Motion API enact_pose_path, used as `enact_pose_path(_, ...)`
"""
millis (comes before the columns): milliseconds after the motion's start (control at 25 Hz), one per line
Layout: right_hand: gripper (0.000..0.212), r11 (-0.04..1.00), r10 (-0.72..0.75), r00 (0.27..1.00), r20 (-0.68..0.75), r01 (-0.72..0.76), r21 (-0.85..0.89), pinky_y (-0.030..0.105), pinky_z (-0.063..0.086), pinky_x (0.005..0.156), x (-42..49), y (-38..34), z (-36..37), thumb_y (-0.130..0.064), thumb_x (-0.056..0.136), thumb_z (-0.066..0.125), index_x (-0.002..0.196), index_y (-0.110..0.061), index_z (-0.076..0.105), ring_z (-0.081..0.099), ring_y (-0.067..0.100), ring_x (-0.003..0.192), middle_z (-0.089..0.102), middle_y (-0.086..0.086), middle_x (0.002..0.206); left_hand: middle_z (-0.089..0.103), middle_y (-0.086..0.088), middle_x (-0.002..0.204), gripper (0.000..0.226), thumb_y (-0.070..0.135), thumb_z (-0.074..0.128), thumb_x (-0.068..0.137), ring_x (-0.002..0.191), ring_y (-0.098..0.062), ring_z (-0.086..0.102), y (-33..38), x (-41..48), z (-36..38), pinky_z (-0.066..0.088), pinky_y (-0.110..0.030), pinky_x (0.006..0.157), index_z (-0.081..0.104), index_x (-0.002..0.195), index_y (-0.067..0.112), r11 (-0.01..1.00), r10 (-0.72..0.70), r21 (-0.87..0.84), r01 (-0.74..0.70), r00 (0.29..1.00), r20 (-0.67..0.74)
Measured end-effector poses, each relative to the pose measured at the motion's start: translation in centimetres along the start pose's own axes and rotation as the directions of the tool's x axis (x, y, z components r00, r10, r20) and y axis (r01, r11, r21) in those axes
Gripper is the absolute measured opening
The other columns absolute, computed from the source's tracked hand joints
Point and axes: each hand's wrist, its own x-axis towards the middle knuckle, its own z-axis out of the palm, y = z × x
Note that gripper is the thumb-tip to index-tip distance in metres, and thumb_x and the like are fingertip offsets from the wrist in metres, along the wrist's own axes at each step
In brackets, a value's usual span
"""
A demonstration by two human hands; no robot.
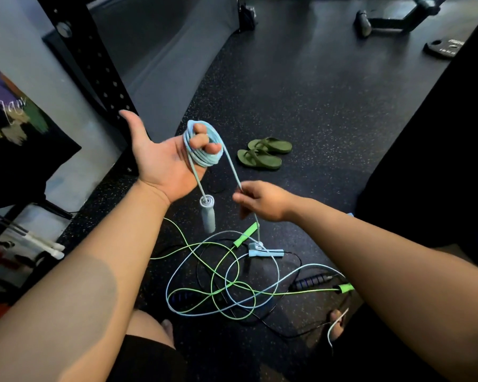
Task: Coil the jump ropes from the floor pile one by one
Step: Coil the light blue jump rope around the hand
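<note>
Pale-blue cord is what catches the eye in the head view. The light-blue rope point(202, 146) is wound in several tight turns around the curled fingers of the left hand point(160, 161), which is held palm up with the thumb stuck out wide. One of its handles point(207, 215) dangles below that palm on a short length of cord. From the top of the coil a single strand runs down to the right hand point(260, 201), whose thumb and fingers pinch it, so the cord is taut between the two hands. Below the pinch the strand drops to the second handle point(265, 252), at the edge of the floor pile point(226, 283) on the rubber floor point(315, 119). I cannot tell whether that handle rests on the floor or hangs just above it.

By my reckoning this rope is nearly done: only the short run from the pinch to that handle is left to wind on. The rest of the job looks barely begun. In the pile a green rope point(244, 235) with two green handles and a black rope point(312, 281) with dark ribbed grips lie loose and crossed over one another. Among them are pale loops point(278, 271) that I cannot assign to any one rope. No finished coil shows anywhere in sight. A pair of green sandals point(265, 153) sits further off, beyond the hands.
</note>
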Motion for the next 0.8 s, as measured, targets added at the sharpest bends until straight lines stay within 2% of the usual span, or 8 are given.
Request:
enact_pose_path(120, 0.013, 0.997, 0.026, 0.99, 0.137, -0.016, -0.072, 0.044, 0.057, 0.085, 0.1, -0.1, 0.6, -0.019, 0.101, 0.052, 0.107, -0.015, 0.063, 0.073, 0.017, 0.086, 0.078, 0.002, 0.089, 0.059, -0.012, 0.095, 0.109, 0.101, 0.029, 0.065, 0.102, -0.035, 0.059, -0.1, 0.2, -0.5, 0.051, -0.045, 0.098, 0.055, 0.103, 0.002, 0.992, 0.122, -0.008, -0.123, 0.988, -0.097)
enact_pose_path(240, 0.018, 0.989, -0.009, 0.988, 0.157, 0.032, -0.144, 0.035, 0.058, 0.077, 0.0, -1.4, -0.1, -0.014, 0.097, 0.052, 0.109, -0.019, 0.065, 0.071, 0.008, 0.071, 0.075, -0.004, 0.076, 0.064, -0.02, 0.102, 0.112, 0.097, 0.026, 0.071, 0.108, -0.038, 0.064, -0.5, 0.8, -0.7, 0.049, -0.054, 0.103, 0.047, 0.119, -0.002, 0.976, 0.215, 0.056, -0.208, 0.958, -0.189)
enact_pose_path(320, 0.018, 0.966, -0.079, 0.991, 0.111, 0.104, -0.237, 0.03, 0.053, 0.072, -0.3, -2.7, -0.6, -0.016, 0.097, 0.054, 0.109, -0.017, 0.068, 0.063, 0.004, 0.062, 0.067, -0.009, 0.067, 0.062, -0.024, 0.114, 0.117, 0.094, 0.021, 0.076, 0.11, -0.038, 0.066, -0.6, 1.3, -1.1, 0.048, -0.056, 0.105, 0.041, 0.13, -0.008, 0.966, 0.235, 0.168, -0.197, 0.941, -0.245)
enact_pose_path(400, 0.018, 0.941, -0.173, 0.984, 0.051, 0.18, -0.287, 0.035, 0.051, 0.07, -0.4, -3.7, -1.1, -0.023, 0.098, 0.055, 0.102, -0.01, 0.068, 0.06, 0.013, 0.063, 0.061, -0.005, 0.065, 0.063, -0.029, 0.121, 0.118, 0.089, 0.01, 0.079, 0.116, -0.035, 0.067, -0.8, 1.6, -1.7, 0.047, -0.052, 0.107, 0.035, 0.138, -0.01, 0.914, 0.224, 0.393, -0.096, 0.93, -0.293)
enact_pose_path(480, 0.023, 0.938, -0.235, 0.972, 0.015, 0.231, -0.257, 0.039, 0.051, 0.067, -0.5, -4.3, -1.4, -0.028, 0.098, 0.057, 0.095, -0.008, 0.067, 0.06, 0.021, 0.064, 0.062, 0.0, 0.066, 0.069, -0.027, 0.118, 0.116, 0.085, -0.003, 0.082, 0.117, -0.03, 0.067, -1.4, 1.7, -2.5, 0.042, -0.043, 0.11, 0.036, 0.139, -0.008, 0.796, 0.174, 0.604, 0.051, 0.935, -0.309)
enact_pose_path(600, 0.023, 0.951, -0.266, 0.964, -0.011, 0.261, -0.166, 0.035, 0.041, 0.057, -0.5, -4.7, -1.9, -0.028, 0.098, 0.06, 0.081, -0.014, 0.065, 0.047, 0.016, 0.054, 0.057, -0.01, 0.059, 0.071, -0.021, 0.118, 0.115, 0.083, -0.01, 0.079, 0.117, -0.025, 0.067, -2.3, 1.9, -2.8, 0.036, -0.04, 0.114, 0.042, 0.135, -0.003, 0.617, 0.046, 0.756, 0.219, 0.949, -0.313)
enact_pose_path(680, 0.024, 0.958, -0.261, 0.964, -0.048, 0.252, -0.136, 0.031, 0.037, 0.055, -0.5, -5.1, -2.5, -0.028, 0.098, 0.061, 0.074, -0.029, 0.065, 0.041, 0.009, 0.05, 0.052, -0.012, 0.053, 0.07, -0.021, 0.122, 0.129, 0.095, -0.003, 0.07, 0.119, -0.023, 0.066, -2.6, 2.2, -3.4, 0.035, -0.043, 0.116, 0.048, 0.134, -0.004, 0.524, -0.072, 0.801, 0.291, 0.952, -0.299)
enact_pose_path(800, 0.015, 0.968, -0.241, 0.961, -0.134, 0.228, -0.107, 0.021, 0.039, 0.055, -0.3, -4.8, -3.7, -0.031, 0.092, 0.069, 0.083, -0.021, 0.076, 0.051, 0.001, 0.05, 0.062, -0.009, 0.059, 0.07, -0.028, 0.113, 0.141, 0.107, 0.007, 0.051, 0.119, -0.035, 0.063, -3.1, 2.0, -3.4, 0.032, -0.048, 0.117, 0.067, 0.119, -0.001, 0.311, -0.245, 0.901, 0.301, 0.942, -0.23)
